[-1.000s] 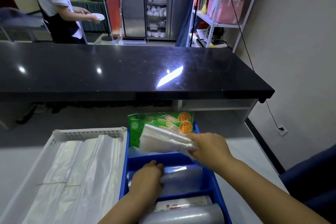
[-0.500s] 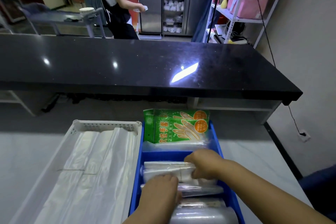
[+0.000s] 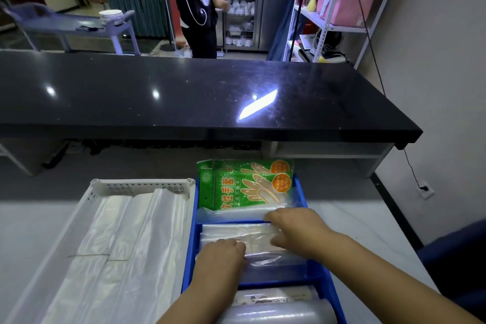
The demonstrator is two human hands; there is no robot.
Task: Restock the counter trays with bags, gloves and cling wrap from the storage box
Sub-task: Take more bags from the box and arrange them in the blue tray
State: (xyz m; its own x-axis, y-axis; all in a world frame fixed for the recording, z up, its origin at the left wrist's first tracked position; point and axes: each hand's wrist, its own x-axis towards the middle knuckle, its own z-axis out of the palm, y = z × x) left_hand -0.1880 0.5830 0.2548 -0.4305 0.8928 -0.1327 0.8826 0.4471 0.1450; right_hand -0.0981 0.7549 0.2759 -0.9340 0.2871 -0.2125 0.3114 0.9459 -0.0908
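A blue divided tray stands on the pale counter in front of me. Green packs of gloves lean in its far compartment. A flat pack of clear bags lies in the middle compartment. My right hand holds the pack's right end, fingers over the far edge and thumb on the near side. My left hand presses on the pack's near edge, over a clear roll. Cling wrap rolls fill the near compartment. To the left, a white tray holds flat plastic bags.
A raised black counter top runs across just beyond the trays. Behind it a person stands at a steel cabinet, with a grey cart to the left and metal shelving to the right. A dark blue chair edge shows at lower right.
My right hand brought the pack of clear bags down from above the gloves into the middle compartment. My left hand shifted onto the pack's near edge. The person behind walked right to the cabinet.
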